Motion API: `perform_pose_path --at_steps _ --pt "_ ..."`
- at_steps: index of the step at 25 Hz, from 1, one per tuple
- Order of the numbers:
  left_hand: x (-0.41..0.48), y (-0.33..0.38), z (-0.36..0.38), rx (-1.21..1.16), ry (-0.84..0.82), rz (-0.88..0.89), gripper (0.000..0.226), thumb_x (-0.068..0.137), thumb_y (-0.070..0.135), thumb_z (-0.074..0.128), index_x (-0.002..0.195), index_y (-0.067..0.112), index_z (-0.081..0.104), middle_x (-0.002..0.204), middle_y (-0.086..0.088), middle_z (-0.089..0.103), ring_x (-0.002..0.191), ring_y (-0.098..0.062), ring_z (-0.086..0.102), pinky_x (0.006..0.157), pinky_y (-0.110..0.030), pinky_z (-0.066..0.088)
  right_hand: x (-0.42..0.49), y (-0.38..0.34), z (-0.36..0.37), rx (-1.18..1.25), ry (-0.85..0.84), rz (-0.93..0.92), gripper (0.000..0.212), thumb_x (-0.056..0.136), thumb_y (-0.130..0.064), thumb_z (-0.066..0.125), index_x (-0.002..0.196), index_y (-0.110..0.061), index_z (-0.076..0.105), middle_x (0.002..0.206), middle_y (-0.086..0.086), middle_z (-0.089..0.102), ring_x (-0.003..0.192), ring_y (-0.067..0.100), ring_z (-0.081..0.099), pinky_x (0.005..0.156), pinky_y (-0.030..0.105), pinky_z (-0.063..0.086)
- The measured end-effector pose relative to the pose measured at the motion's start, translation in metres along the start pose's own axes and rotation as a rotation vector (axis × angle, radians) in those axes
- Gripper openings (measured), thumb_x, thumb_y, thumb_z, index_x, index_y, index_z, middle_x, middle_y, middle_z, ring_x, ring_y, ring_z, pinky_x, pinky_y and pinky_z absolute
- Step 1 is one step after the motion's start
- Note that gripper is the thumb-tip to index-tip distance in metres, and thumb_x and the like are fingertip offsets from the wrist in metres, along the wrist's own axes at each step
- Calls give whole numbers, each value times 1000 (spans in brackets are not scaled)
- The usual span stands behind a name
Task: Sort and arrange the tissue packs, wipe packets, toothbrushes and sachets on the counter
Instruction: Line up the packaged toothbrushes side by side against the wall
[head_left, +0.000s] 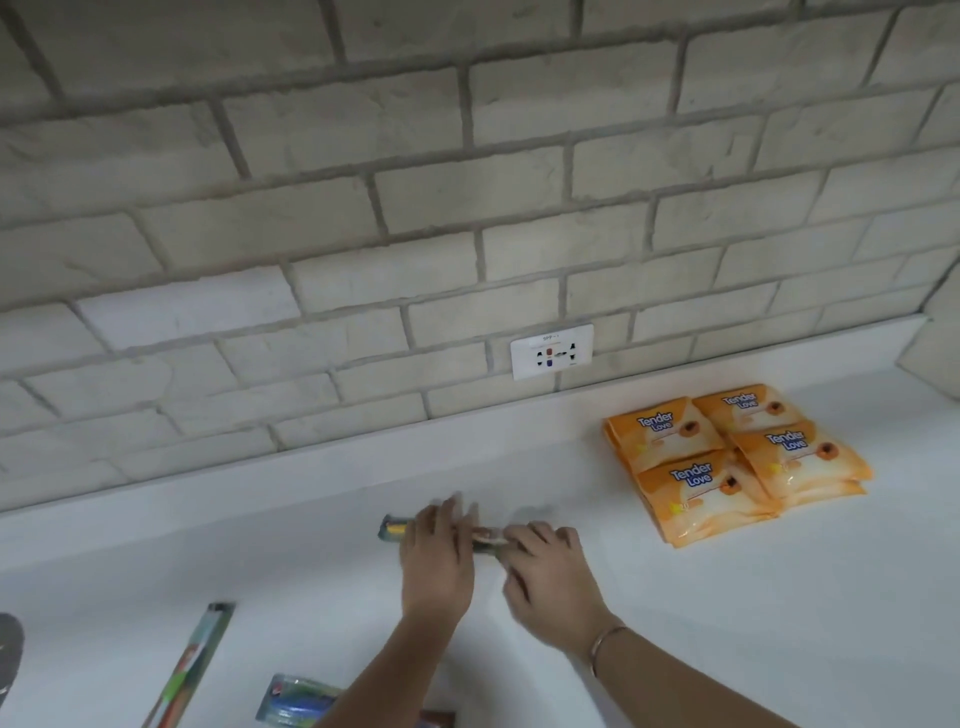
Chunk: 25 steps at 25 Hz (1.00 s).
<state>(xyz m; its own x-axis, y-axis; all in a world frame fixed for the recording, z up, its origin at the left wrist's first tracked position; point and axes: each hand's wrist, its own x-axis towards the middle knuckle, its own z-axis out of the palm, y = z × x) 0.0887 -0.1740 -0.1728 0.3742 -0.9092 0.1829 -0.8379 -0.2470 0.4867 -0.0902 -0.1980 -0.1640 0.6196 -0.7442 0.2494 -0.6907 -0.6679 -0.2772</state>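
Head view, and both hands are down on one toothbrush pack (390, 530) lying crosswise on the counter (779, 597), close to the wall. Left hand (439, 551) lies over its middle, fingers fairly straight and pressed flat on it, though blur softens them. Right hand (548, 564) has its fingers curled over the pack's right end, gripping it; whether the thumb is underneath, I cannot tell. Off to the right, well apart, the orange packs (727, 457) sit stacked in a tidy two-by-two block. Down at the near edge, a second toothbrush pack (195, 660) lies at an angle and a blue-green pack (296, 699) peeks out beside the left forearm, both unsorted by the look of it. Risks now: that slim, slick wrapper could skate away under a flat palm and end up crooked. A wide sweep with the right hand could nudge the orange block out of square. And pulling the left arm back low could drag the blue-green pack off the edge.
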Motion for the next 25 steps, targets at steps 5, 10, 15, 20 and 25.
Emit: perform_pose_path --at_steps 5,10,15,20,25 --pt "13 -6 6 92 50 79 47 96 43 38 130 19 60 137 -5 59 125 -27 57 100 -40 48 23 3 -2 -72 -85 255 56 87 -40 42 141 -29 51 159 -11 39 138 14 42 94 47 38" --pt "29 -7 3 304 -35 119 52 94 51 37 138 30 55 135 3 61 118 -23 60 92 -42 47 62 40 -14 -167 -244 211 62 97 -45 28 156 -26 27 171 -6 8 148 28 25 100 51 35" --pt "35 -13 9 321 -46 113 64 93 64 34 147 31 49 145 4 55 134 -23 50 104 -43 41 71 49 -2 -178 -242 273 68 98 -53 20 160 -28 12 169 7 6 152 32 11 112 54 26" --pt "28 -13 2 128 -3 79 60 96 64 37 144 30 48 150 8 48 140 -19 42 113 -37 32 62 48 -3 -143 -177 296 63 98 -52 26 157 -29 26 164 10 22 149 33 23 115 50 30" --pt "22 -20 -3 -114 16 48 40 91 54 58 120 27 66 127 9 62 124 -18 53 108 -34 40 45 49 4 -118 -85 307 51 96 -46 36 140 -25 52 147 9 47 136 31 44 107 45 42"
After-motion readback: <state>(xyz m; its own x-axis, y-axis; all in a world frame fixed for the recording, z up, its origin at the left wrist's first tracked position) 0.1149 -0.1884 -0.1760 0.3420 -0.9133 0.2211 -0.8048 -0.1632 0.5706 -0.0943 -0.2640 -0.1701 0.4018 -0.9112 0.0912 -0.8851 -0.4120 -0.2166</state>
